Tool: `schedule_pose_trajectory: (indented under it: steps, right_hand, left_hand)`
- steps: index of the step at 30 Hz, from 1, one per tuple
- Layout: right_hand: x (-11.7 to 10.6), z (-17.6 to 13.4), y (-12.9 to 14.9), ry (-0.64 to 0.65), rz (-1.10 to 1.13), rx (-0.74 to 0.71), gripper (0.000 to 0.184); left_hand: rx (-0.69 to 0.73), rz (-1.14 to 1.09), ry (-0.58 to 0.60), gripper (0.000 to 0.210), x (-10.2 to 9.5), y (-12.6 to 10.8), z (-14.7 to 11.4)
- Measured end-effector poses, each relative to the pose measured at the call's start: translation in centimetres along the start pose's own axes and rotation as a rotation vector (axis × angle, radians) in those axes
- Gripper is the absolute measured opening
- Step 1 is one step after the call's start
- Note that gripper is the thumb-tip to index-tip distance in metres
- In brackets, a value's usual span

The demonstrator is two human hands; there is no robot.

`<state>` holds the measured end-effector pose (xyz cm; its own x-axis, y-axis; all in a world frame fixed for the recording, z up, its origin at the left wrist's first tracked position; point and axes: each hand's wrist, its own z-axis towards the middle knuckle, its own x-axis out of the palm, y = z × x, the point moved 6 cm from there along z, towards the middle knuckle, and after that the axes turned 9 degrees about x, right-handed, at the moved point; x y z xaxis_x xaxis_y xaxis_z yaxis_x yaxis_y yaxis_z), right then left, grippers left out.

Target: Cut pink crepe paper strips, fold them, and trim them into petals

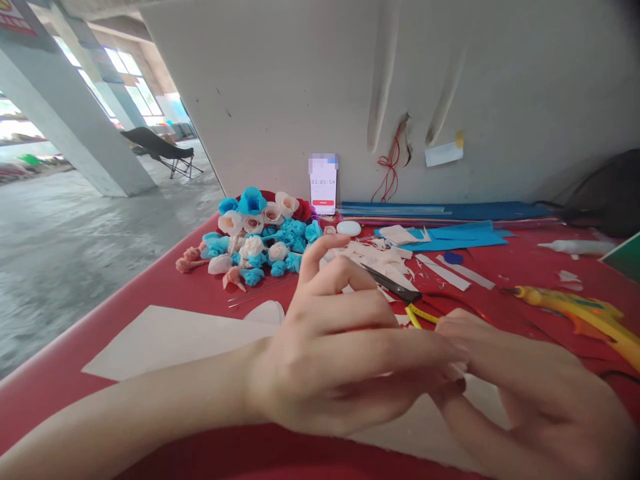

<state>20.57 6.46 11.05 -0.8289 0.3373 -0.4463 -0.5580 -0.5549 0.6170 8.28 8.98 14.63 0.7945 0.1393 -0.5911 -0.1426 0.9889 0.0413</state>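
1. Left hand (345, 353): fingers curled partway, tips meeting the right hand's over the red counter (200, 293); it seems to pinch a small pale paper piece (457, 370), mostly hidden.
2. Right hand (530, 393): fingers bent inward, pinched against the same piece; grip detail unclear.
3. White sheet (165, 337) lies on the counter under the left forearm.
4. Paper flowers (260, 233), blue, white and pink, heaped well beyond the hands.
5. Scissors (395, 285) just behind the left hand; yellow glue gun (585, 313) to the right.
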Motion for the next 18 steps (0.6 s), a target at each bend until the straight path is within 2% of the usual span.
schedule_pose_trajectory:
  steps: [11,18]
  right_hand:
    - [-0.1,0.1,0.3,-0.007,-0.033,-0.008,0.023]
    - [-0.2,-0.4,-0.7,0.006,-0.063,0.010,0.021]
  left_hand:
    - [0.072,0.029,-0.011,0.021,-0.3,0.0,0.1]
    - [0.075,-0.009,0.050,0.017,0.1,0.1,0.0]
